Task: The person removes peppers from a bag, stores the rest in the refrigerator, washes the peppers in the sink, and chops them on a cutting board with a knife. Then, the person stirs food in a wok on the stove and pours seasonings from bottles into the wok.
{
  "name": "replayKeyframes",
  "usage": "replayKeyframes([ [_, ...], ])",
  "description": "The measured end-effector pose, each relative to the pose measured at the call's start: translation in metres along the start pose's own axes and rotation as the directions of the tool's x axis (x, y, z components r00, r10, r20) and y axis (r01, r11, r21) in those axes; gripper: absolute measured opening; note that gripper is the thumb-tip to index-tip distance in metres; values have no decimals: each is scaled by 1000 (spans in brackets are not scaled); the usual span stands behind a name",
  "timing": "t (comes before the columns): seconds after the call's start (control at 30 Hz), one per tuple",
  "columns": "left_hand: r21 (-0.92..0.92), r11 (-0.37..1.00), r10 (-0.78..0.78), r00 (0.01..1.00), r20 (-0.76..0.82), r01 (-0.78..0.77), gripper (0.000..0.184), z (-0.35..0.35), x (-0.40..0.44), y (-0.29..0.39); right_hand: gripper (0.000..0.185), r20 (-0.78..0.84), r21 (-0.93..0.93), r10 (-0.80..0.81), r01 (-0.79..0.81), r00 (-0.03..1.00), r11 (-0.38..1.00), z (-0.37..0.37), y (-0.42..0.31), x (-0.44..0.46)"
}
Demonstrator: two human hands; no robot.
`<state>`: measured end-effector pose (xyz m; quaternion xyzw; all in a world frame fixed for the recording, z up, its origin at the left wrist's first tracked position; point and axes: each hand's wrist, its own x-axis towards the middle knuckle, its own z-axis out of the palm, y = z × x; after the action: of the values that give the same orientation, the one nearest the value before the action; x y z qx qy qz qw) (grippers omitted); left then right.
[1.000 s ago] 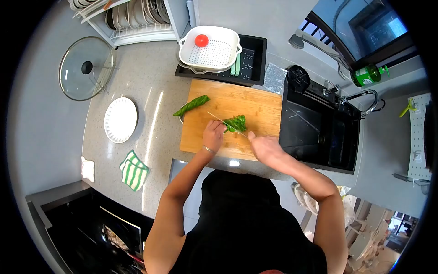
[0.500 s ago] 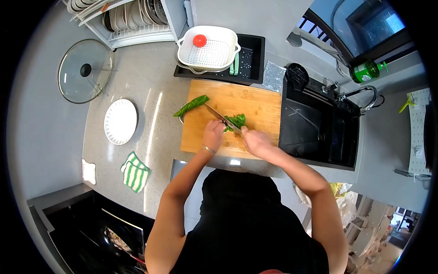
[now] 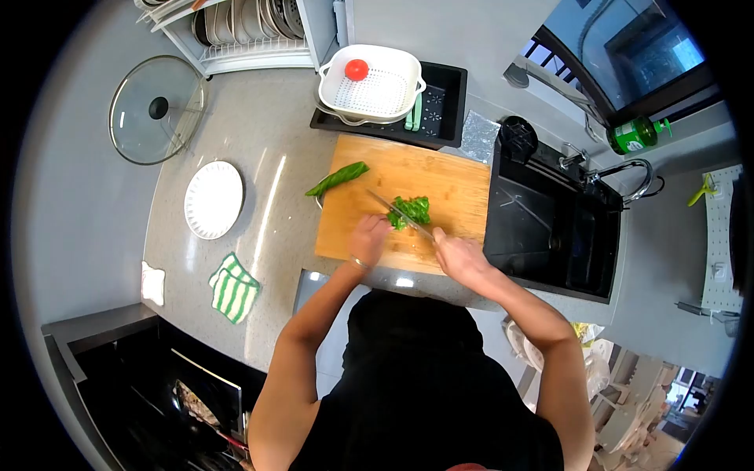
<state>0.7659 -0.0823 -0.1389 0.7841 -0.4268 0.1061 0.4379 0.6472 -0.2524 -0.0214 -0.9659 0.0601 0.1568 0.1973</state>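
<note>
My right hand (image 3: 463, 257) grips the handle of a kitchen knife (image 3: 385, 202), its blade slanting up and left across the cutting board. Beneath and beside the blade sits a small heap of chopped leafy greens (image 3: 415, 209). Curled fingers of my left hand (image 3: 369, 237) press at the lower left edge of that heap; the bit they hold is mostly hidden. A wooden cutting board (image 3: 459, 184) lies under all of this. Across its upper left edge rests an uncut rolled green leaf (image 3: 338, 178), partly over a dish rim that the board mostly hides.
Behind the board, a white colander (image 3: 385, 78) holds a tomato (image 3: 356, 70). The black sink (image 3: 526, 235) borders the board's right side. To the left are a white fluted dish (image 3: 214, 200), a striped cloth (image 3: 234, 289) and a glass lid (image 3: 157, 110).
The knife and right hand have shifted slightly right and down, and the chopped heap looks more spread out. The whole view has moved a little; my left hand stays beside the greens.
</note>
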Motion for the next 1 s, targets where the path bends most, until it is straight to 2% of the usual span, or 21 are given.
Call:
replayKeyframes([
  [0.13,-11,1000,-10,1000,3,10,7,8,-6,-4,16,74,-40,-26,29,997,999,-14,-14,5],
  [0.23,-14,1000,-21,999,-24,21,6,8,-8,-9,17,45,-58,79,-76,996,995,22,-12,27],
  [0.33,-10,999,-34,999,1,34,6,4,-7,-11,18,-31,-1,69,-69,997,998,38,-11,31],
  [0.43,-40,999,-28,1000,-7,28,5,7,-11,-15,19,-13,69,49,-48,999,996,23,-6,36],
  [0.63,-15,996,-92,995,24,92,8,4,-15,-12,21,130,-99,10,3,992,995,-13,-24,12],
  [0.73,-17,996,-88,996,19,88,9,5,-18,-14,22,65,-84,65,-59,996,995,26,-19,34],
  [0.83,-16,997,-81,997,3,81,8,5,-14,-19,22,20,-35,48,-47,999,998,37,-18,40],
  [0.93,-14,996,-83,997,1,83,8,3,-14,-21,22,28,60,13,-15,1000,998,23,-5,31],
  [1.0,-57,996,-73,997,-33,71,8,10,-23,-26,22,69,44,7,-10,998,999,2,-10,18],
])
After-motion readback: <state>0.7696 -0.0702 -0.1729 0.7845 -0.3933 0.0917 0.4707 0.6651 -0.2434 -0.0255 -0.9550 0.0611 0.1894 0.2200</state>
